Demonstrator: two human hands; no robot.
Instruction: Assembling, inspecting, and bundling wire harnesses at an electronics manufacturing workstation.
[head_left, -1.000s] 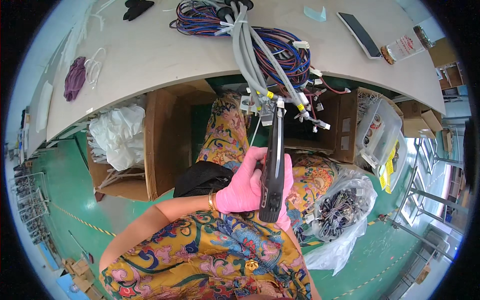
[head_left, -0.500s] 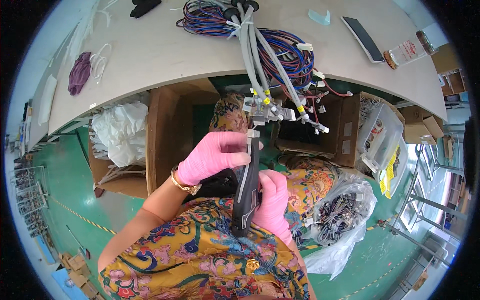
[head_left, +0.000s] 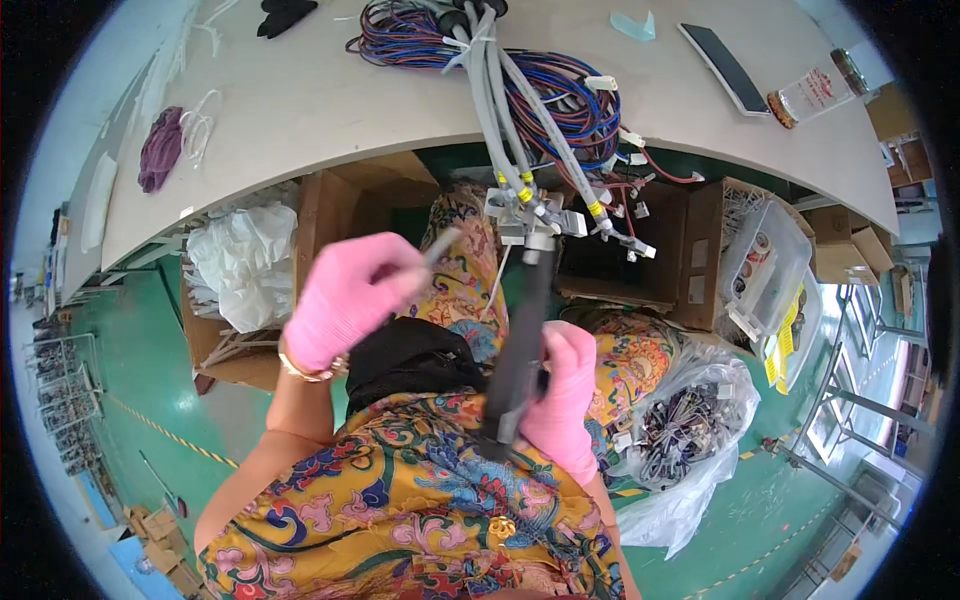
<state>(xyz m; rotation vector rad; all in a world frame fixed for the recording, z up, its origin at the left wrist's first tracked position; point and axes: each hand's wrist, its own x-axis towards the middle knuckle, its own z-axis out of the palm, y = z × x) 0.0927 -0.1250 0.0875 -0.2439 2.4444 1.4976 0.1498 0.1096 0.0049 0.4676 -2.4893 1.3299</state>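
Note:
My right hand (head_left: 562, 400), in a pink glove, is wrapped round a black cable tie gun (head_left: 517, 350). The gun stands nearly upright, its metal nose (head_left: 540, 243) up against the connectors (head_left: 530, 210) at the ends of grey cables (head_left: 490, 110). Yellow bands mark these cables, which hang over the table's near edge. Left of the gun, my left hand (head_left: 355, 290), pink-gloved too, is closed on a short pale strip (head_left: 443, 245), blurred by motion. A thin white cable tie tail (head_left: 498, 280) dangles below the connectors.
Coiled blue and brown wires (head_left: 580, 110) lie on the table (head_left: 300, 100), with a phone (head_left: 722, 68) and a glass jar (head_left: 815, 95) at right. Beneath are cardboard boxes (head_left: 365, 180), one with white plastic (head_left: 243, 265). A bag of connectors (head_left: 690, 430) sits by my right leg.
My left hand has left the gun and moved left and slightly down, now with a pale strip in it. The gun has risen and shifted right, its nose now at the connectors.

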